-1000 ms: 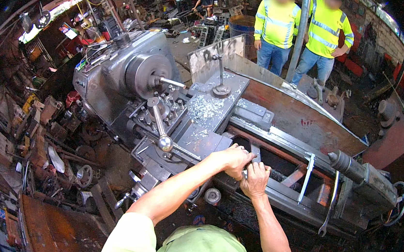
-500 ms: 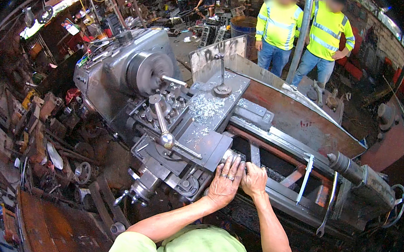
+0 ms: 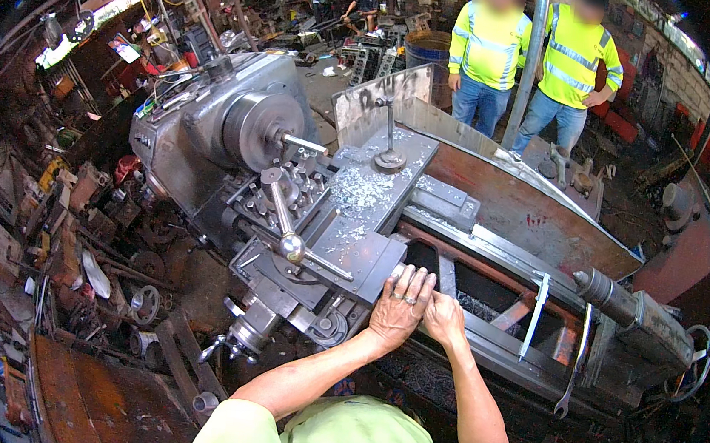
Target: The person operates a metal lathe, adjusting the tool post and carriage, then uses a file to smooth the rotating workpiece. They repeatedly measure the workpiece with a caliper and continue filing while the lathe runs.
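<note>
The lathe carriage (image 3: 364, 255) lies just far-left of the left hand (image 3: 398, 311), nearer than the right hand (image 3: 445, 320); whether either's fingers grip, I cannot tell.

A worker's bare arms converge from the near side, the left forearm (image 3: 319, 370) slanting toward the far right, the right forearm (image 3: 478, 385) running more directly away from the body and a little to the left. The left grip (image 3: 399, 309) shows its back, fingers close together, nearly straight and pointing far. Just to its right, the right grip (image 3: 445, 320) is curled, fingertips hidden. Both wrists stand apart, the left elbow sharply bent.
</note>
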The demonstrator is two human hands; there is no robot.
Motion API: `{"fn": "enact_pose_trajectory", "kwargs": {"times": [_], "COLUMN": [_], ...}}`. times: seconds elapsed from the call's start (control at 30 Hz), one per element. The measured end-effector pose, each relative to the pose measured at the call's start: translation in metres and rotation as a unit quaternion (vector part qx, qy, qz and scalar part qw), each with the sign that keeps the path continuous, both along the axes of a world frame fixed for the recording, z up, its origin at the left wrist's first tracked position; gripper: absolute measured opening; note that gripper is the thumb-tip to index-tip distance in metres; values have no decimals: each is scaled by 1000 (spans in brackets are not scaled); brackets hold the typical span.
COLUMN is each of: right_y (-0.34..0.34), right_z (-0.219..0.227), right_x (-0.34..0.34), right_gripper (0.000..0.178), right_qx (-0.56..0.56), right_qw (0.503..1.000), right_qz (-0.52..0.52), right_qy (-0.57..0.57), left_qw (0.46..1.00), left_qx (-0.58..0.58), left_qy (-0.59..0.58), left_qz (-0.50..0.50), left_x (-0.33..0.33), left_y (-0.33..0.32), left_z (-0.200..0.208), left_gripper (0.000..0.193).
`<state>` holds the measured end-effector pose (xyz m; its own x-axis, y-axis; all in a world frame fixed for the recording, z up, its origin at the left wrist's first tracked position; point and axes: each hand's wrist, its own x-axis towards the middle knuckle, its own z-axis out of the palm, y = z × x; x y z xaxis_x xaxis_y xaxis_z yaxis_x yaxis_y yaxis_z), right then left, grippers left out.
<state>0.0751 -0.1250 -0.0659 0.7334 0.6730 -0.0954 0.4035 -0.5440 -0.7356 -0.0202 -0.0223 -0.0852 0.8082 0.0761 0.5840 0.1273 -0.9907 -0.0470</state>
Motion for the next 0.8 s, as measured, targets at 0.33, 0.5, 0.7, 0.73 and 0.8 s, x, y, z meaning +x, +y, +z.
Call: {"fn": "enact_pose_trajectory", "kwargs": {"times": [0.33, 0.5, 0.7, 0.73, 0.8], "right_y": [0, -5, -28, -32, -38], "right_z": [-8, -1, 16, 19, 21], "right_x": [3, -8, -23, -24, -25], "right_gripper": [45, 38, 46, 59, 63], "right_qx": [89, 151, 165, 159, 149], "right_qw": [995, 988, 971, 968, 954], "right_qz": [21, -34, 2, 34, 63], "right_qy": [39, 2, -171, -191, -254], "left_qw": [998, 996, 986, 985, 982], "left_qx": [29, 37, 31, 33, 40], "left_qy": [47, 79, 153, 158, 176], "left_qz": [-13, -26, -51, -55, -62], "left_x": [10, 13, 17, 18, 21], "left_y": [5, 9, 15, 16, 18], "left_z": [30, 41, 47, 49, 53], "left_gripper": [53, 55, 57, 59, 62]}}
